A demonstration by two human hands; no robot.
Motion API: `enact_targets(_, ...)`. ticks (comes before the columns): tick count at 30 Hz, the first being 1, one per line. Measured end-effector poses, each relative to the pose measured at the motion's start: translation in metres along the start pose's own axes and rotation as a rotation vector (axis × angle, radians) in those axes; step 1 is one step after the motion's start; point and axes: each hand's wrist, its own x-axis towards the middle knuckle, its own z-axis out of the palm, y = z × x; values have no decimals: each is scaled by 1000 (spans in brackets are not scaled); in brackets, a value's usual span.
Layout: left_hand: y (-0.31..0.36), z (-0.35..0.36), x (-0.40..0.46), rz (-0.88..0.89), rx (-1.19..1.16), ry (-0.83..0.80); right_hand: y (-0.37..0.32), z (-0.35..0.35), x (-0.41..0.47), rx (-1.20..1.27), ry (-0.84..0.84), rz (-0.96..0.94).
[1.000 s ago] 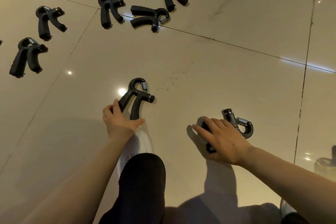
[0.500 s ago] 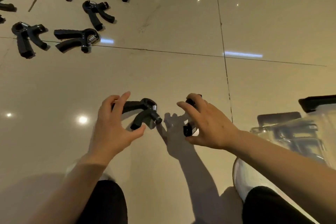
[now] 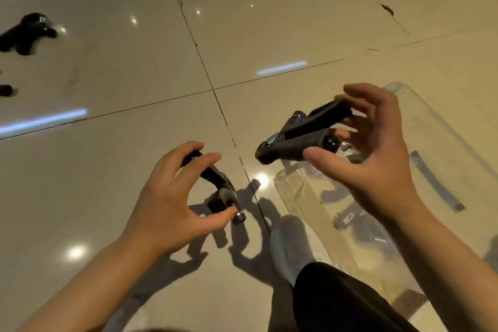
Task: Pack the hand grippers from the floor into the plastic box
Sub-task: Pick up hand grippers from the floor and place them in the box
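My right hand (image 3: pixel 374 153) holds a black hand gripper (image 3: pixel 299 135) in the air by its handles, its spring end pointing left, just above the left rim of the clear plastic box (image 3: pixel 442 127). My left hand (image 3: pixel 167 202) pinches a second black hand gripper (image 3: pixel 221 191) above the floor, left of the box. Dark shapes of other hand grippers show through the box's clear walls. One more hand gripper (image 3: pixel 25 35) lies on the floor at far left, blurred.
Glossy beige floor tiles (image 3: pixel 269 21) with dark grout lines run under everything. My white-socked foot (image 3: pixel 291 242) and black trouser leg (image 3: pixel 342 302) rest against the box's near left side. A dark bit (image 3: pixel 6 90) sits at the left edge.
Both hands have lifted their hand grippers off the floor and carried them right. The view has swung right, so the box now fills the right side and most floor grippers are out of sight.
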Motion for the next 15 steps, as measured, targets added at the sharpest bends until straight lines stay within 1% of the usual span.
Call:
enact_targets(2, 18, 0, 21, 86, 11, -61, -2, -37, 0, 4, 94, -2)
enact_targets(4, 34, -3, 43, 172, 10, -124, 0, -68, -1, 72, 167, 7)
enact_targets(6, 52, -5, 59, 319, 79, -203, 6, -89, -6, 122, 229, 45)
enact_targets(9, 75, -10, 75, 524, 182, -247, 18, -109, -14, 58, 287, 87)
enact_targets(11, 86, -10, 76, 563, 171, -234, 26, -115, -17, 30, 305, 127)
enact_targets(13, 91, -3, 75, 533, 126, -234, 35, -121, -18, -2, 305, 176)
enact_targets(15, 89, 11, 73, 485, 89, -239, 48, -122, -21, -69, 256, 222)
